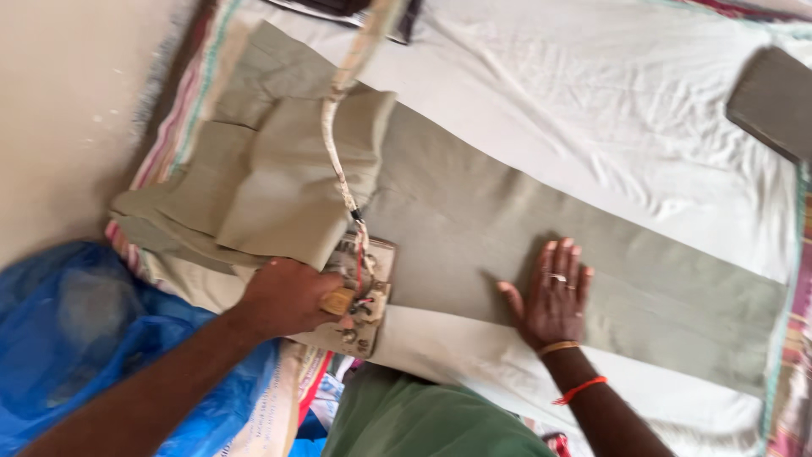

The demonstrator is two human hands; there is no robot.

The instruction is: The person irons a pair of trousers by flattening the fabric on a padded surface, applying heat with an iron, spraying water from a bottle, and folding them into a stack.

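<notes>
The old metal clothes iron with its wooden handle (355,300) sits on the folded end of the olive-green trousers (524,233), my left hand (292,296) closed around the handle to steer it. My right hand (554,292) lies open, palm flat on the leg – pinning the cloth smooth. Its frayed cord (338,161) runs up and away across the white padded sheet (609,101) beneath – a blue plastic bag (76,330) lies at my left

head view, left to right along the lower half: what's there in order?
Blue plastic bag → left hand gripping the iron by its handle → right hand pressed flat on the grey-green cloth → striped mat edge.
</notes>
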